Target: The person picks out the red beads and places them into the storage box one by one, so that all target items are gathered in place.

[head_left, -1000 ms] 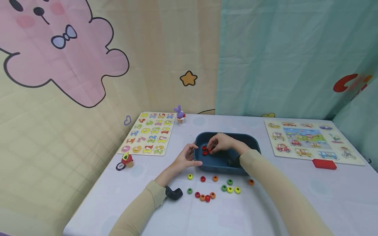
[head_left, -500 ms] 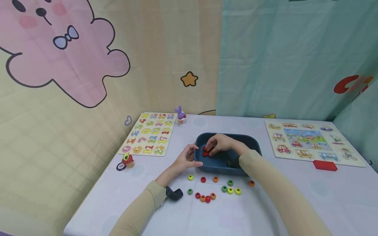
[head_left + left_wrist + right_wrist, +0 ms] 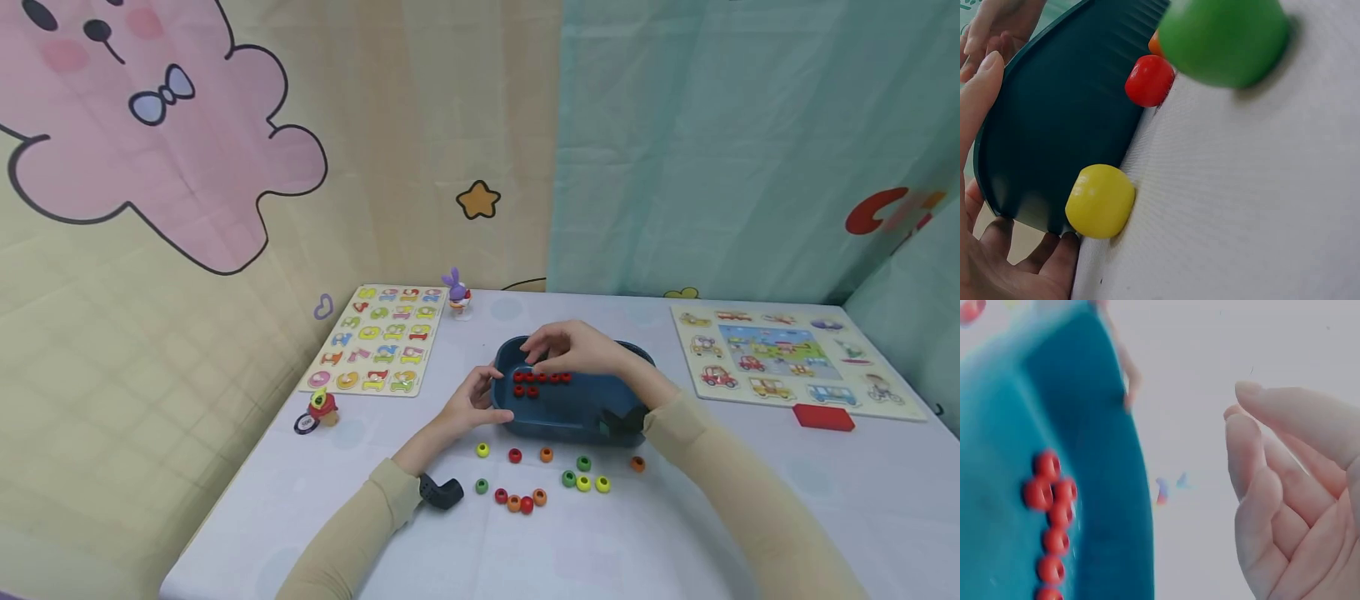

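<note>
A dark blue tray (image 3: 555,429) stands on the table. My left hand (image 3: 468,402) grips its left end, thumb at the near corner and fingers around the outer wall; the left wrist view shows the thumb (image 3: 982,87) on the rim. Inside the tray lie several red beads (image 3: 532,392), in a row with a shorter row in front. Above the tray's back part hovers my right hand (image 3: 576,348), its fingers loosely bent and no bead visible between them. The right wrist view shows the fingertips (image 3: 1249,389) apart from the tray wall.
Loose yellow (image 3: 482,450), red (image 3: 514,456), orange (image 3: 546,455) and green beads (image 3: 583,463) lie before the tray. A number puzzle (image 3: 382,337) is at left, a vehicle puzzle (image 3: 795,358) and red block (image 3: 823,417) at right. Small figurines (image 3: 323,407) stand leftward.
My right hand has lifted out of the tray, its wrist shifting right, and the red beads under it now show. My left hand stays on the tray's end.
</note>
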The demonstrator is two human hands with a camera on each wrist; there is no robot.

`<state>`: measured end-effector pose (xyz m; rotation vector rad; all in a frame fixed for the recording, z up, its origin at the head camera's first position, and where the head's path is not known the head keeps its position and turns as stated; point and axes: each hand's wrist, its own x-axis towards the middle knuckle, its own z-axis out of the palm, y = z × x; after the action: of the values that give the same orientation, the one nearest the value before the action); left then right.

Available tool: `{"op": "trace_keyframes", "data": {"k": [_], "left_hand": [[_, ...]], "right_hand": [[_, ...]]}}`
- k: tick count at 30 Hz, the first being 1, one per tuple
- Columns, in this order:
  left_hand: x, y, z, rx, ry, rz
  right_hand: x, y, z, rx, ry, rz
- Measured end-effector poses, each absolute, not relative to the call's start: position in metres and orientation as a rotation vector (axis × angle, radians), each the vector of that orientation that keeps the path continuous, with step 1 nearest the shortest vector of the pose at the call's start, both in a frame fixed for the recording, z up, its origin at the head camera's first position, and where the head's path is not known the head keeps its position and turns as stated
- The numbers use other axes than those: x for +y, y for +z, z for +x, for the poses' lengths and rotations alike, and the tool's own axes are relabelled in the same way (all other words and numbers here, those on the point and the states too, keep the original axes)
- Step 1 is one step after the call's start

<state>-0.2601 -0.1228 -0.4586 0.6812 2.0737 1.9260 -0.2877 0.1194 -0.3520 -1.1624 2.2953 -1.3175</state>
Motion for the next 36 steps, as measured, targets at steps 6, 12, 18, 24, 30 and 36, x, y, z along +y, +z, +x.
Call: {"op": "trace_keyframes", "data": {"k": [6, 12, 18, 24, 30, 36], "left_hand": [[-0.124, -0.455, -0.259, 2.073, 1.899, 0.675], [-0.123, -0.439, -0.248, 2.109, 1.87, 0.705], [-0.123, -0.436, -0.246, 2.112, 1.863, 0.728], [-0.123, -0.436, -0.246, 2.09, 1.876, 0.752], [-0.122, -0.436, -0.246, 2.072, 1.901, 0.752], [-0.122, -0.434, -0.245, 2.059, 1.894, 0.743]], "right_hand": [[0.114, -0.364, -0.245, 2.276, -1.322, -1.137], [0.101, -0.387, -0.208, 2.276, -1.311, -1.18], [0.091, -0.413, -0.19, 2.372, -1.253, -1.162], [0.089, -0.427, -0.182, 2.474, -1.205, -1.096], [0.086, -0.438, -0.181, 2.587, -1.226, -1.093], [0.083, -0.443, -0.183, 2.672, -1.211, -1.038]]}}
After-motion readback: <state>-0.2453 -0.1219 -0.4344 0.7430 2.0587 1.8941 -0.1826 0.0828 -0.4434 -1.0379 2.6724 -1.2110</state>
